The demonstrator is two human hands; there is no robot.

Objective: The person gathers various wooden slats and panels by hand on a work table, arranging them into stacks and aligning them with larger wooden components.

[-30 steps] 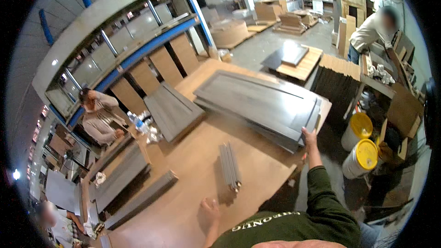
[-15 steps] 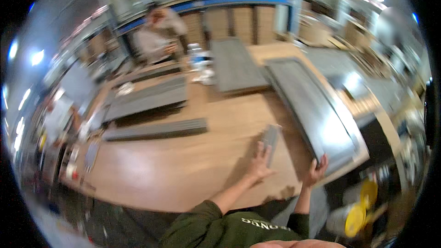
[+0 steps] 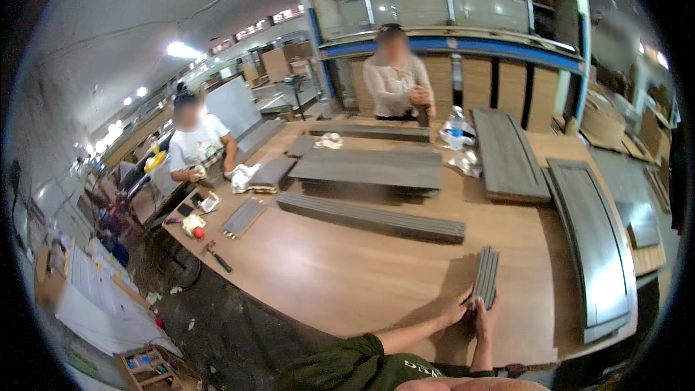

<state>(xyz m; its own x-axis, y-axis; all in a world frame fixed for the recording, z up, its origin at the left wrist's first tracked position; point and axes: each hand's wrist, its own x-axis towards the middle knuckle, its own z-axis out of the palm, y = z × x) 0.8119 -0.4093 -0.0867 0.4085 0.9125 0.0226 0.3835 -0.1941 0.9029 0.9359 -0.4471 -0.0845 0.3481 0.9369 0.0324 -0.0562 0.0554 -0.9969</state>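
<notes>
A short bundle of grey grooved slats [image 3: 488, 274] stands tilted at the front right of the table, its far end pointing away from me. My left hand [image 3: 456, 309] closes around its lower left side. On its near right side my right hand [image 3: 483, 316] grips it, the fingers of both hands close together. Some fingertips are hidden by the slats and by each other. Beyond the bundle, to the left, lies a long stack of grey strips [image 3: 369, 219]. A framed grey panel [image 3: 595, 246] rests to the right, apart from my hands.
The wooden table [image 3: 347, 275] also bears a stack of wide grey boards [image 3: 369, 169], another grey panel [image 3: 509, 156], a plastic bottle [image 3: 455, 129] and a hammer [image 3: 217, 257]. One person [image 3: 397, 76] stands across the table, another [image 3: 199, 141] at its left end.
My right hand has left the framed panel and taken hold of the slat bundle. My left hand, spread beside the bundle before, now grips it. The view has swung left.
</notes>
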